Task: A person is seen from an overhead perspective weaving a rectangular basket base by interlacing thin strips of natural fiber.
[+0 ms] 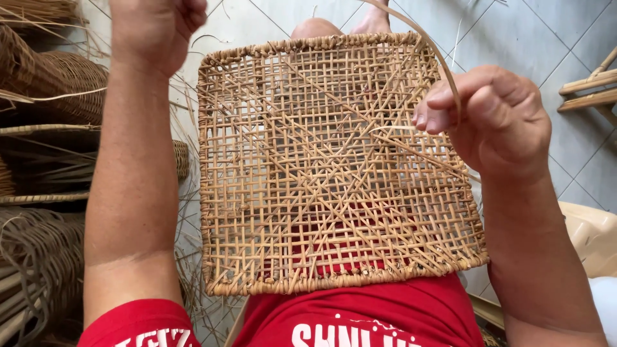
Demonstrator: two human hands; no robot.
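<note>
Woven panel (334, 167): one; square open lattice of tan cane with a braided rim, lying across the person's lap over a red shirt (360, 318), tilted a little, its far edge towards the knee (315, 27).
Cane strand (443, 64): one loose strip; it arcs from the top of the view down past the panel's far right corner into the right hand, and a thinner run goes from the fingers leftward across the lattice.
Right hand (498, 122): one; above the panel's right edge, its grip pinched narrow on the cane strand between thumb and fingertips (432, 115).
Left hand (157, 29): one; raised beyond the panel's far left corner, apart from the panel, closed into a fist; what it holds cannot be told, as the top of the view cuts it off.
Baskets (58, 83): at least three stacked on the left, dark brown and tan, just beside the left forearm.
Loose cane bundle (29, 270): one heap, lower left.
Floor (553, 45): pale grey tiles set diagonally.
Wooden slats (588, 90): two, at the right edge.
Plastic seat (594, 234): one, cream, beside the right forearm.
</note>
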